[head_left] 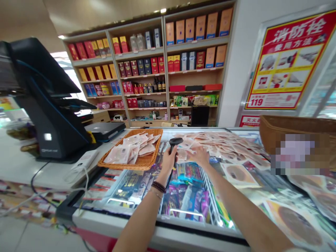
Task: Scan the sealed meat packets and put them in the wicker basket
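From the head view: left hand (168,161) in a tight grip around the handle of a black handheld barcode scanner (175,142), its head pointing up and away over the freezer. Bracelets (158,187) around the left wrist. Right hand (198,156) in a wide grip, fingers spread, among flat pinkish sealed packets (223,147), just beside the scanner; contact with the packets impossible to tell. Those packets scattered in overlapping layers across the glass lid of a chest freezer (157,231), with brightly wrapped bags (187,196) beneath the glass. Just left of the scanner, a woven orange tray (154,132) heaped with similar packets, near a black checkout terminal (49,105) on a white surface (39,171). Farther right, larger packets with round brown pictures (237,174) and a woven basket (294,126), its contents blurred. Beyond the freezer, wooden shelves (183,75) lined with red and tan boxes (199,26), and a red and yellow poster (286,59) bearing the number 119
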The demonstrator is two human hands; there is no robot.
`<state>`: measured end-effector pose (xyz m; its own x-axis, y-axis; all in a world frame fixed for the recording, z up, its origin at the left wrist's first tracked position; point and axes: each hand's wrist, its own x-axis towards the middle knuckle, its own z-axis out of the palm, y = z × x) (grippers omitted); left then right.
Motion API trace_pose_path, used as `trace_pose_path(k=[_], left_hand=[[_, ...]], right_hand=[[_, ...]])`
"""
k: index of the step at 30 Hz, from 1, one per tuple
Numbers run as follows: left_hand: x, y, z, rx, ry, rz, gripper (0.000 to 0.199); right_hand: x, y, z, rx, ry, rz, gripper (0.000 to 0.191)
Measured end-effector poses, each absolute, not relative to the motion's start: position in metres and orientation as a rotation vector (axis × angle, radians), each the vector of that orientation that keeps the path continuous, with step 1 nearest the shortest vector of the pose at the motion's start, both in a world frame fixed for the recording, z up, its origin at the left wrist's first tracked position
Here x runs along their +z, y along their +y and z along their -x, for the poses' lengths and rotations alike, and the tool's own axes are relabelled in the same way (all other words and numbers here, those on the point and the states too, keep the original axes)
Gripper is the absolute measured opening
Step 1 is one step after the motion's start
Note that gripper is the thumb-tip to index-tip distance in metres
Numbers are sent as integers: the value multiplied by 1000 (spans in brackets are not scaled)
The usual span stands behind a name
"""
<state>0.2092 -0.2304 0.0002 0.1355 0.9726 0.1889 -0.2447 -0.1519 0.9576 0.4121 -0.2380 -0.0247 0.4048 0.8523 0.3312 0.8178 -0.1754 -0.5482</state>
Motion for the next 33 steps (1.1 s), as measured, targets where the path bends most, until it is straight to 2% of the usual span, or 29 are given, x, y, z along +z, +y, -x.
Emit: trace_pose_path(k=[4,6,12,18,22,29,33], left_hand=[[-18,-227,-205,1324,871,-1285,77],[-24,-226,-204,1343,883,-1299,76],[-33,-225,-207,1357,855,-1291,74],[-36,-226,-207,1349,881,-1291,74],[-35,-226,-207,1358,876,-1282,75],[-34,-228,-208,1355,829,-1299,72],[-34,-228,-208,1345,755,-1302,75]], right_hand=[[-29,-230,-398,74,-1474,2121,75],[-29,-225,-402,111,-1485,2123,74],[-35,-217,-422,236,-1494,2008,54],[-37,-214,-440,503,-1354,1584,69],[-37,-213,-446,629,-1346,1408,56],[-53,-217,-439,332,-1140,1608,20],[-56,-222,-443,340,-994,1532,23]])
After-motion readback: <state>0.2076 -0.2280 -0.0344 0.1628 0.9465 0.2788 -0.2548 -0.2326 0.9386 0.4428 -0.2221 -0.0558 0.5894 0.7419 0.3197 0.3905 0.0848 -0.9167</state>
